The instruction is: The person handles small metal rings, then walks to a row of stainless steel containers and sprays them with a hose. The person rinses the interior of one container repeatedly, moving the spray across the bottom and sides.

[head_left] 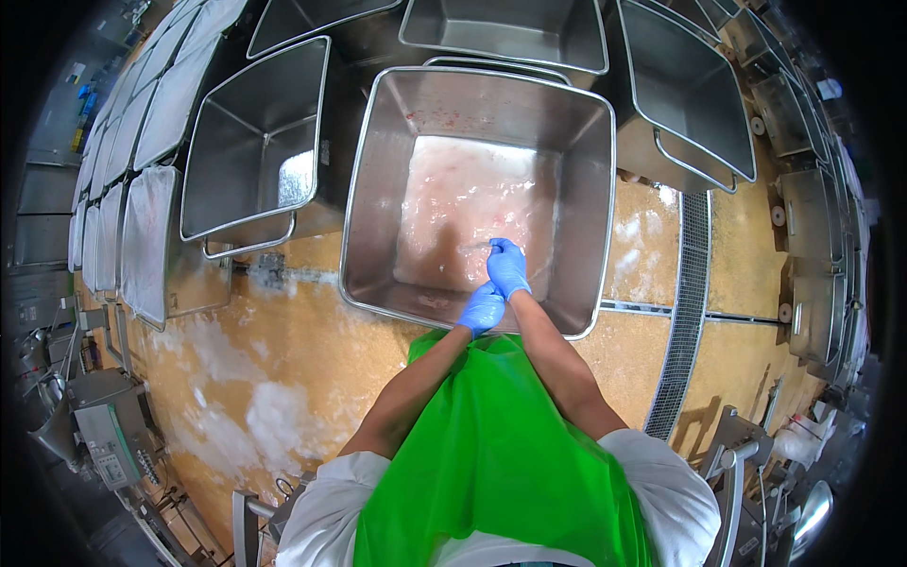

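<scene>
Both my hands, in blue gloves, are over the near side of a big square steel bin (357, 208). A wet, glossy, pale pink mass (463, 194) covers its bottom. My right hand (507, 266) is farther in, its fingers curled closed. By its fingertips a faint pale streak shows; what it is cannot be made out. My left hand (483, 310) lies just behind, closed and close against the right glove's cuff. Whatever it holds, if anything, is hidden. A green apron (491, 444) covers my front, up against the bin's near rim.
Steel bins with tube handles stand left (250, 142) and right (690, 104), with others behind. White-covered bins (151, 241) line the far left. A grated drain (682, 302) crosses the wet yellow floor (614, 369), which has white patches (279, 416). Machinery (109, 439) stands at lower left.
</scene>
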### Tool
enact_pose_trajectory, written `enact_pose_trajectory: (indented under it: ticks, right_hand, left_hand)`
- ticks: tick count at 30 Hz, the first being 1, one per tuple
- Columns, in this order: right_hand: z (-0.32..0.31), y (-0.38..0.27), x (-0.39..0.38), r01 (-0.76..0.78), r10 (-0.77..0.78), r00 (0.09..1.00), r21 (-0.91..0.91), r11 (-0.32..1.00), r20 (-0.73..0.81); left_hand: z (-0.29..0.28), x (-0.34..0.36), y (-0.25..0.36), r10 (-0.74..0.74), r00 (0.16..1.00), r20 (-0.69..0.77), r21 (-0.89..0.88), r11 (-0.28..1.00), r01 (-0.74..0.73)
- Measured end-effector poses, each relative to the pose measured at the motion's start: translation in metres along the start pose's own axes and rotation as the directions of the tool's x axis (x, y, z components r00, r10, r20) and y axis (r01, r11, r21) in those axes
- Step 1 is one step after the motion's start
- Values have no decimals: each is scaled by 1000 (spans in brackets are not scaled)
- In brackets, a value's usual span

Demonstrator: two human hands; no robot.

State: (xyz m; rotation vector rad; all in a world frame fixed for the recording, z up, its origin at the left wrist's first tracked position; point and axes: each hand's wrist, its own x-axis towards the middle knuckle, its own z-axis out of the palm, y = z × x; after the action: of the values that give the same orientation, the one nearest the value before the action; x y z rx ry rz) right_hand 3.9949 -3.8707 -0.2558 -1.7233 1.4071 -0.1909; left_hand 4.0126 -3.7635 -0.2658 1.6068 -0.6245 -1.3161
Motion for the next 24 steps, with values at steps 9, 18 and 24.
enact_pose_trajectory:
  ticks: [9, 18, 24]
  right_hand:
    - [-12, -32, -18, -69, 68, 998, -69, 995, -19]
    - [-8, 4, -21, -124, 124, 991, 2, 992, 44]
    - [-4, 26, 3, -89, 86, 996, 488, 868, 30]
  left_hand:
    - [-14, -9, 24, 25, 997, 68, 112, 993, -32]
    - [-30, -23, 36, 117, 977, 179, 480, 856, -191]
    - [-29, -11, 41, 119, 987, 110, 415, 897, -155]
